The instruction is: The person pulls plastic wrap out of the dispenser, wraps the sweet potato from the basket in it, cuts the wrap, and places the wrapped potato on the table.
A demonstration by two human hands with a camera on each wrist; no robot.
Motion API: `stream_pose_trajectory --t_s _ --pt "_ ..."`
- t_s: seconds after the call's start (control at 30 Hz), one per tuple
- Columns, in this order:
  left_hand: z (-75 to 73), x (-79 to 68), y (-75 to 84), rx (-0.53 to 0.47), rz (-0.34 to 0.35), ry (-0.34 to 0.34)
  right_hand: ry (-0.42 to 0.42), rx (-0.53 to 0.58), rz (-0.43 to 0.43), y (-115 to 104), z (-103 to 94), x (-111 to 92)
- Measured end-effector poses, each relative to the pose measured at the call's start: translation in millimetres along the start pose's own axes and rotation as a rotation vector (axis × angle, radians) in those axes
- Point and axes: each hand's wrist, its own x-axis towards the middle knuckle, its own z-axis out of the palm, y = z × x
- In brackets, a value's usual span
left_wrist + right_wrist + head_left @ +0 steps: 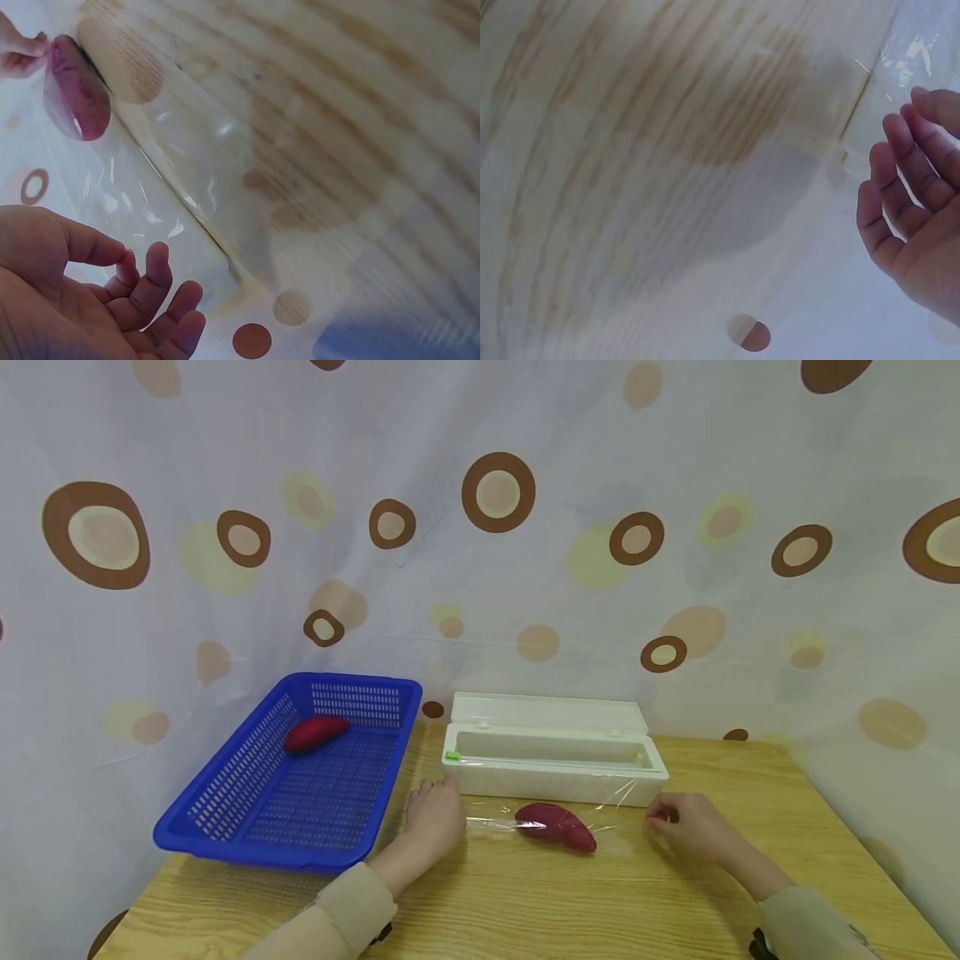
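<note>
The sweet potato [557, 828] lies between the two sets of fingers, clear film [491, 824] crossing at least part of it. Left hand [437, 818] and right hand [690, 827] each appear to pinch the film, thumb against forefinger, other fingers loosely bent — probably to keep so clingy a sheet spread and flat. Just beyond the fingers sits the white box [555, 783], lid [551, 714] raised, likely placed there to be within reach. Left of the left fingers, a blue basket [255, 857] holds a second sweet potato [317, 733]. Beneath is a wood-grained worktop [600, 902]; behind — a pale, dotted curtain [562, 577].
</note>
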Motion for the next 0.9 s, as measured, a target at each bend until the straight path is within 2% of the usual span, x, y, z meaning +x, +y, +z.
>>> stream_pose_trajectory --t_s 0.17,0.33,0.43,0.57,0.7,0.9 --pt "0.6 0.8 -0.4 0.008 0.003 0.022 0.085 -0.063 0.014 -19 -8.0 -1" --pt "0.7 1.5 0.3 0.014 -0.002 0.043 0.155 -0.080 -0.073 -56 -3.9 -3" --pt "0.2 2.0 1.1 0.010 -0.013 0.047 0.158 -0.090 -0.129 -76 7.0 -2" --pt "-1.0 2.7 1.0 0.001 -0.019 0.040 0.160 -0.095 -0.160 -91 21.2 5" --pt "-1.5 3.2 1.6 -0.007 -0.021 0.035 0.159 -0.115 -0.150 -98 30.7 14" --pt "-2.4 2.6 2.9 -0.015 -0.031 0.034 0.080 -0.084 -0.129 -97 41.0 28"
